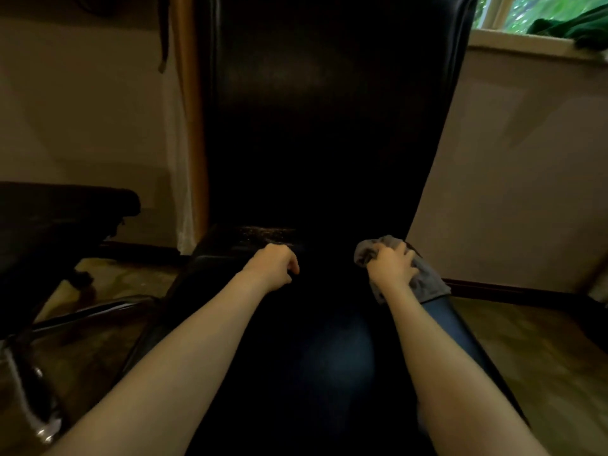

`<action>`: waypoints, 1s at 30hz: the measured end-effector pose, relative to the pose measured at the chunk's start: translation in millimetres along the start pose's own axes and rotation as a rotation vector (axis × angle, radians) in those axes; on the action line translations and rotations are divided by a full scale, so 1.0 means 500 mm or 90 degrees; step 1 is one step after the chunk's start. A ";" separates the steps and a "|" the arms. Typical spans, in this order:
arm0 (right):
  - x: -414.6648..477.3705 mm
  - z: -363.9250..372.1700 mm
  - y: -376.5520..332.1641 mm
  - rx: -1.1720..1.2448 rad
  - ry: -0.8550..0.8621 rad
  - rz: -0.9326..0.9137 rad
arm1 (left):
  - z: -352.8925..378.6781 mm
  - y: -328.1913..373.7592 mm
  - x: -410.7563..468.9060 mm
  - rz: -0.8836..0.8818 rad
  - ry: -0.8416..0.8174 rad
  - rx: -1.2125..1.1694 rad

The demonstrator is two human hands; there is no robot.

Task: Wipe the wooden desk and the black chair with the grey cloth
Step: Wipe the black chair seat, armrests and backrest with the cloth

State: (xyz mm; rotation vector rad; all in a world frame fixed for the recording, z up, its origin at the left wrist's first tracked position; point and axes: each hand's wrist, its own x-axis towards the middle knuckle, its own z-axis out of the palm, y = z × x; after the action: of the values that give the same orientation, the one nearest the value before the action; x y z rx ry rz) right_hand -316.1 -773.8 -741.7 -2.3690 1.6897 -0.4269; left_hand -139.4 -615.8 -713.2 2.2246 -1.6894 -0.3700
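While the right hand (pixel 391 266) grips the grey cloth (pixel 427 281), stretched front-to-back, the left hand (pixel 273 266) curls, seemingly empty

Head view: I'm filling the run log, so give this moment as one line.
step: wiping black chair seat | right hand: grips grey cloth on seat's right side | left hand: curled, empty, on seat

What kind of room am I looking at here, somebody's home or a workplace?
Probably a home study or small office. A tall black chair fills the view, a second chair on a wheeled base stands to the left, and a window looks onto greenery.
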 end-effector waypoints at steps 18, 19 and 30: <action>0.047 0.146 -0.389 -0.052 -0.067 -0.231 | -0.031 -0.158 -0.031 -0.110 -0.144 -0.007; 0.043 0.153 -0.427 -0.018 -0.084 -0.265 | -0.025 -0.159 -0.031 -0.112 -0.135 0.007; 0.089 0.046 -0.288 -0.117 0.009 -0.180 | -0.048 -0.173 -0.017 -0.144 -0.209 -0.066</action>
State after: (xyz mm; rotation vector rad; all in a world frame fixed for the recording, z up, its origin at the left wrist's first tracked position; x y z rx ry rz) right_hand -166.7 -768.9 -711.0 -2.7589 1.4583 -0.3444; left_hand -56.1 -583.9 -726.1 2.3824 -1.5239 -0.8995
